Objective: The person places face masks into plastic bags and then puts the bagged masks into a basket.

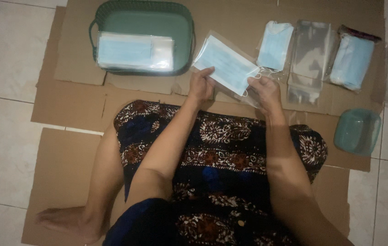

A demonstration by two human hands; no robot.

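My left hand (pixel 201 83) and my right hand (pixel 264 89) hold a light blue face mask inside a clear plastic sleeve (pixel 227 64), tilted, above the cardboard. The left hand grips the sleeve's near left edge. The right hand pinches the right end, where the white ear loops stick out. I sit on the floor with a patterned dark cloth over my lap.
A green basket (pixel 185 27) at the back holds a stack of bagged masks (pixel 134 51). To the right lie loose blue masks (pixel 274 44), empty clear sleeves (pixel 310 54), a pack of masks (pixel 352 61) and a small green tub (pixel 357 131). Flattened cardboard (pixel 66 105) covers the tiled floor.
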